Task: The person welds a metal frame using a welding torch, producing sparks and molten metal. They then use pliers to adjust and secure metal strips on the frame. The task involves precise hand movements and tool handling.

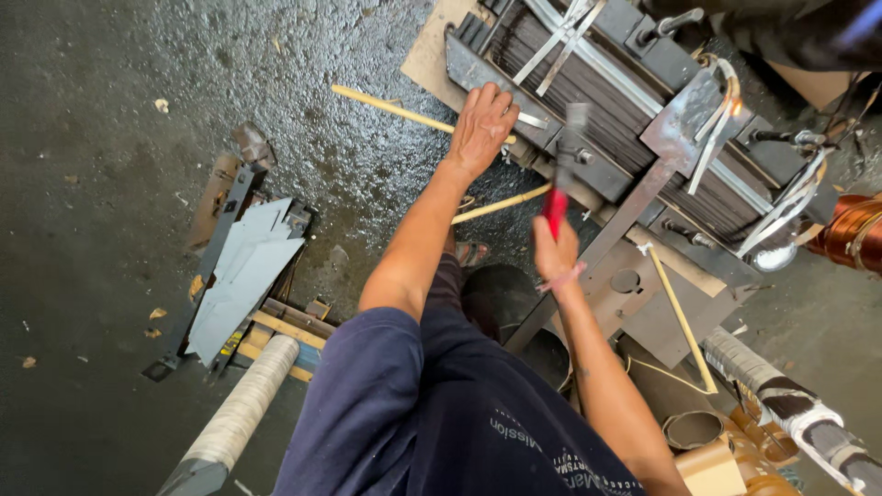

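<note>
The right hand (555, 250) is closed round the red grip of a head-heavy hammer (562, 165), low down, while the left hand (480, 127) lies spread on the heavy, rigid steel core (588, 87).

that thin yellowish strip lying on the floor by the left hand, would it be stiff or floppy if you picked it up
The yellowish strip is long and very thin, so it would probably feel light and flex somewhat. It lies straight on the floor, which suggests it is springy rather than limp. Being flat, it seems unlikely to roll. The left hand rests just past its end.

Metal workshop, oily concrete floor (119, 138), laminated steel core (625, 119), copper coil (854, 230), stacked steel sheets (243, 276)
</note>
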{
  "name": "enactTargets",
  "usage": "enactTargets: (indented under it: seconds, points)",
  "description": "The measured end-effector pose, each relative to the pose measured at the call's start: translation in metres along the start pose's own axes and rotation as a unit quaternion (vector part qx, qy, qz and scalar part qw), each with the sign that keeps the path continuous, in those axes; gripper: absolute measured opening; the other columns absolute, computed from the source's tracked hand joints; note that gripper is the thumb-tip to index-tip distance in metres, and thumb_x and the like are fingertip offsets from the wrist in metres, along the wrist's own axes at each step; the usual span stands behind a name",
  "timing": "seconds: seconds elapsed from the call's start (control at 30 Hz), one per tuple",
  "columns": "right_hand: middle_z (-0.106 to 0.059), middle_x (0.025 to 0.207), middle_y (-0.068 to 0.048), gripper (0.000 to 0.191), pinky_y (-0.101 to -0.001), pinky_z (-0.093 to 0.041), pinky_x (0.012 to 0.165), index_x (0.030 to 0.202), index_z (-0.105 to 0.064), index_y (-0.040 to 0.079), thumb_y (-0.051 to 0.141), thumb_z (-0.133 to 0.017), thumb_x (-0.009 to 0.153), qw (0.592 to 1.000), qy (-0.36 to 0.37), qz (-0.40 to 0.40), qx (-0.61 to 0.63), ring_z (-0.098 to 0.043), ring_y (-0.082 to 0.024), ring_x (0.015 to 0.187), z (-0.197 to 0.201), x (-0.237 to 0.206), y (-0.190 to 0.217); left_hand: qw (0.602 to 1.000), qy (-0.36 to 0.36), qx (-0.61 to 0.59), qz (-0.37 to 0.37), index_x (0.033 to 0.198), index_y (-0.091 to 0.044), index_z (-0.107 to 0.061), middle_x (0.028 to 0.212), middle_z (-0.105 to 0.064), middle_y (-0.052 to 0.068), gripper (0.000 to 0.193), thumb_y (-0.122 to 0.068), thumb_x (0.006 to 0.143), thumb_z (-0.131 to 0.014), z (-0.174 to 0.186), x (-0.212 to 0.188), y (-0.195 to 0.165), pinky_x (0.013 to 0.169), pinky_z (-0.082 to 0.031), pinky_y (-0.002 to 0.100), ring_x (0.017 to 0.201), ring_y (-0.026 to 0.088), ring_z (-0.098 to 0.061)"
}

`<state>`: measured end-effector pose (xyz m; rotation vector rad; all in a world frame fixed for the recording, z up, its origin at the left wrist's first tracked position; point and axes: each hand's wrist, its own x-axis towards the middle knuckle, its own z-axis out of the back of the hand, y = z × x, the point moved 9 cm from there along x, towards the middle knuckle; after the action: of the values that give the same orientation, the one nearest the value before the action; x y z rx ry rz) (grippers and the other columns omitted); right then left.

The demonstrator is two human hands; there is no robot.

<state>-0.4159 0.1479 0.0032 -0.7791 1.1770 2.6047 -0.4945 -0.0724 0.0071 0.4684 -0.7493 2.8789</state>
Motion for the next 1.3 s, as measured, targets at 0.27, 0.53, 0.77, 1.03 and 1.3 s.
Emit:
enactTargets:
  seconds: [0.27, 0.53, 0.77, 1.03, 1.3]
  points:
    - [-0.058, 0.073, -0.010, 0.040, -0.0411, -0.043, 0.064, 0.088, -0.059, 0.002, 0.041, -0.055, 0.097, 0.999, 0.039, 0.007, -0.034, -0.056, -0.022, 0.068, -0.010, 0.006, -0.028, 1.000, 0.004, 0.023, 0.000, 0.098, -0.004, -0.071, 0.101, -0.060, 0.010, 0.020, -0.014, 0.087, -0.058, 0.006, -0.002, -0.005, 0.087, -0.044, 0.040, 0.104, 0.030, -0.053]
    - [-0.057, 0.078, -0.003, 0.033, -0.0338, -0.040, 0.068, 0.089, -0.060, 0.003, 0.035, -0.053, 0.097, 0.985, 0.115, -0.067, 0.109, -0.051, -0.017, 0.074, 0.017, -0.049, -0.046, 1.000, 0.008, -0.007, -0.009, 0.090, -0.004, -0.067, 0.098, -0.059, 0.012, 0.012, -0.012, 0.085, -0.059, 0.008, -0.003, -0.016, 0.085, -0.044, 0.042, 0.101, 0.031, -0.053]
    - [-0.058, 0.082, -0.003, 0.026, -0.0313, -0.045, 0.071, 0.100, -0.060, 0.003, 0.028, -0.054, 0.093, 0.993, 0.059, 0.036, 0.093, -0.054, -0.014, 0.078, 0.076, -0.148, -0.028, 0.999, -0.002, 0.015, 0.049, 0.097, -0.001, -0.068, 0.096, -0.065, 0.016, 0.013, -0.005, 0.085, -0.064, 0.021, -0.004, -0.025, 0.085, -0.043, 0.046, 0.098, 0.034, -0.056]
    - [-0.066, 0.083, -0.005, 0.023, -0.0307, -0.049, 0.071, 0.106, -0.064, 0.005, 0.023, -0.056, 0.093, 0.988, 0.097, -0.033, 0.113, -0.063, -0.015, 0.077, 0.064, -0.224, -0.088, 0.580, -0.060, -0.663, 0.470, 0.114, 0.000, -0.071, 0.094, -0.072, 0.003, 0.023, -0.008, 0.093, -0.073, 0.016, -0.098, -0.073, 0.065, -0.051, 0.027, 0.078, 0.011, -0.064]
    - [-0.074, 0.107, -0.002, 0.055, -0.0310, -0.055, 0.083, 0.140, -0.050, 0.014, 0.022, -0.055, 0.086, 0.983, 0.139, -0.068, 0.097, -0.070, -0.014, 0.092, 0.068, -0.267, -0.080, 0.584, 0.020, -0.695, 0.419, 0.110, 0.001, -0.072, 0.090, -0.075, 0.004, 0.023, -0.009, 0.090, -0.077, 0.034, -0.129, -0.188, 0.069, -0.048, 0.024, 0.079, 0.009, -0.066]
